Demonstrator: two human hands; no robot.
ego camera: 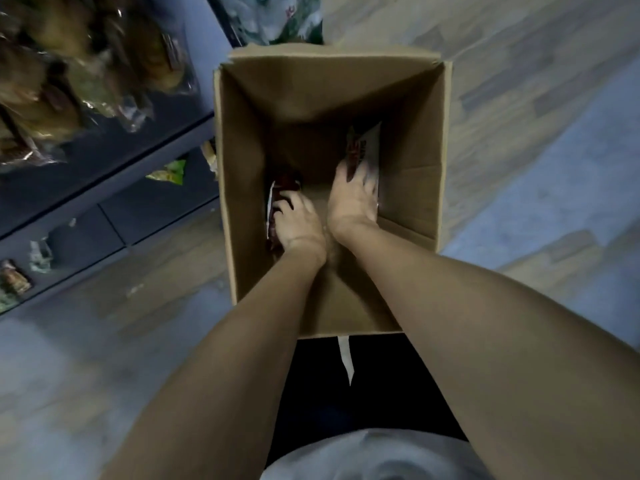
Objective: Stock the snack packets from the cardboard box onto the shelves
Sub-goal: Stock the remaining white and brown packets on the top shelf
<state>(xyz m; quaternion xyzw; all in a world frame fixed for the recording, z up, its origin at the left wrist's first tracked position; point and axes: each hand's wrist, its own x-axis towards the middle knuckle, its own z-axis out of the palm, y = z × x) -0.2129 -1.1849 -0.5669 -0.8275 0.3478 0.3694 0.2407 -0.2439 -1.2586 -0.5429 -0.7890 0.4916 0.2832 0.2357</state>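
Brown cardboard box (412, 161); white-red packet (365, 143); dark red packet (284, 185); grey floor (536, 81).

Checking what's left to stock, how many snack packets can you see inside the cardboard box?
2. A dark red packet lies by the left wall of the cardboard box, gripped by the left hand. A white packet leans on the right wall under the right hand. The arms may hide more.

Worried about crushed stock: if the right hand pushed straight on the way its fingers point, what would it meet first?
The right hand already has its fingers on the white packet; pushing on would press that packet toward the cardboard box wall, though depth is unclear.
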